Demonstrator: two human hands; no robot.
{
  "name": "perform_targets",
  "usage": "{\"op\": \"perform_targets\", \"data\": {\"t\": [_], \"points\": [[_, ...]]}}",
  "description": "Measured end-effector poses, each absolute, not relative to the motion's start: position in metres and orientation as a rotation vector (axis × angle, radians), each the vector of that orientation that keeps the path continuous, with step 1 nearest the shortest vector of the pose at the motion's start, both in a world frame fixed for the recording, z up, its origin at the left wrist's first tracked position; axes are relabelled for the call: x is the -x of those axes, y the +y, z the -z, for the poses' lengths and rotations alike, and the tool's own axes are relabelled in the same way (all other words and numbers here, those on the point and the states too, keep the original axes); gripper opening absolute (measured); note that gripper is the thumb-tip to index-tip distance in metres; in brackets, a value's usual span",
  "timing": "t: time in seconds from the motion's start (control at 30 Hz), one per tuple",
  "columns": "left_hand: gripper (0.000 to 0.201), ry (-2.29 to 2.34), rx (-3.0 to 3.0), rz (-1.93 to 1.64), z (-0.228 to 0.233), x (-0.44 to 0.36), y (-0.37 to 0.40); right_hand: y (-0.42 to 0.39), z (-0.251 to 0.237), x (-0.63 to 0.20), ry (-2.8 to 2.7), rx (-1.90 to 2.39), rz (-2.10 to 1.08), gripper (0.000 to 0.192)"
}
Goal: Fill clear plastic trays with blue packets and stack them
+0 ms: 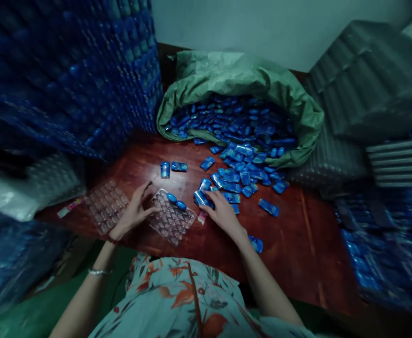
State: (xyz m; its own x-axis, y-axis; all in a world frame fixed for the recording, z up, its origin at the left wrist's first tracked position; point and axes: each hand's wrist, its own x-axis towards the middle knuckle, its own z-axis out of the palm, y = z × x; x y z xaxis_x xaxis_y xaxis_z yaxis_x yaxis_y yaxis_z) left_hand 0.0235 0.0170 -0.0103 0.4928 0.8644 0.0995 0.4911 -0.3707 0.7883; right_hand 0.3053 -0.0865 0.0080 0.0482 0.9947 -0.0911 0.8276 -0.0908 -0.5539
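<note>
In the head view a clear plastic tray (172, 223) with rows of small pockets lies before me on the table. Two small blue shiny packs (176, 201) sit in its far row. My left hand (135, 212) is at the tray's left edge, thumb and fingers apart, with nothing in its grasp. Beyond the tray's right corner, my right hand (222, 213) has its fingers and thumb on a blue glossy pack (203, 199). A loose pile of similar blue packs (243, 171) spreads just past that hand.
A green sack (306, 126) spills blue packs onto the red-brown table (290, 253). A second clear tray (107, 206) lies at left. Tall stacks of filled blue trays (121, 80) rise at left; grey tray stacks (364, 84) stand at right. Single packs (269, 207) lie scattered.
</note>
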Motion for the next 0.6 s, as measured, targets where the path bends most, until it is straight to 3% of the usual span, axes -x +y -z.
{"op": "perform_targets", "data": {"t": [0.1,0.23,0.3,0.4,0.47,0.6], "points": [[0.087,0.961,-2.216,-0.426,0.021,-0.036,0.030,-0.064,-0.001,-0.289,-1.936,2.069,-0.593,0.044],[0.059,1.088,-2.388,-0.219,0.032,-0.059,0.018,-0.062,0.008,-0.293,-1.891,2.130,-0.551,0.047],[0.050,1.287,-2.385,-0.252,0.037,-0.068,-0.001,-0.069,0.011,-0.300,-1.839,2.188,-0.513,0.046],[0.056,1.521,-2.276,-0.326,0.042,-0.073,-0.026,-0.075,0.008,-0.310,-1.850,2.267,-0.416,0.043],[0.059,1.497,-2.188,-0.395,0.039,-0.070,-0.026,-0.070,0.001,-0.314,-1.864,2.299,-0.302,0.040],[0.039,1.337,-2.001,-0.687,0.024,-0.064,0.022,-0.023,-0.019,-0.308,-1.954,2.128,-0.207,0.032]]}}
